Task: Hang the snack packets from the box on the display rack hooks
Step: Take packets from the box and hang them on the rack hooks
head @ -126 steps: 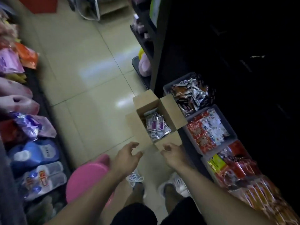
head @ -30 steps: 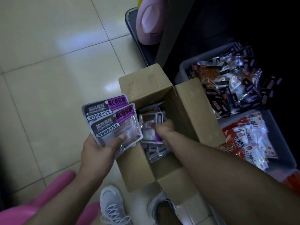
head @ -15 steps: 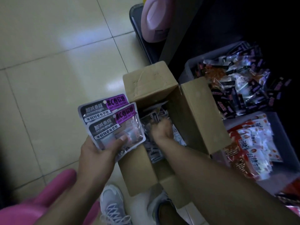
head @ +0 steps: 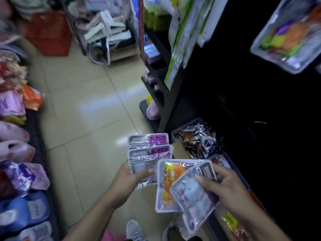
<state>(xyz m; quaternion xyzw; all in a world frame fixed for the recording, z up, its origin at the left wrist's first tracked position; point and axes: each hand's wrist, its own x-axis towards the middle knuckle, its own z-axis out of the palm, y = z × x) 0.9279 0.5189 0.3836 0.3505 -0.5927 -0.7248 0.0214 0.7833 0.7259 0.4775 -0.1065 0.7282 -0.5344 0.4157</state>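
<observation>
While both hands are loaded with packets, the step in hand looks like the carry from box to rack, not yet the hanging itself. Nearest, at about five o'clock in the view, the right hand [head: 225, 185] is clamped on two packets, thumb on top: a clear packet with pale blue contents [head: 194, 197] lying over a packet with orange and yellow contents [head: 167, 185]. Just to its nine o'clock, the left hand [head: 132, 176] is closed on two purple-labelled packets [head: 149, 150], fanned one above the other, thumb pressed on the lower one. The two bundles touch or nearly touch at their edges; blur keeps me from telling which. A sliver of brown cardboard box [head: 178, 148] shows behind them, mostly hidden, so what remains inside cannot be seen. Beyond, at two o'clock of the hands, sits a bin of dark wrapped snacks [head: 198, 143]. Farther up, at one o'clock, a multicoloured packet [head: 286, 35] hangs against the dark display rack [head: 243, 101]; its hooks are lost in shadow. I judge the next move calls for finding a free hook, freeing one hand or singling out one packet, and threading its top hole over the hook.
</observation>
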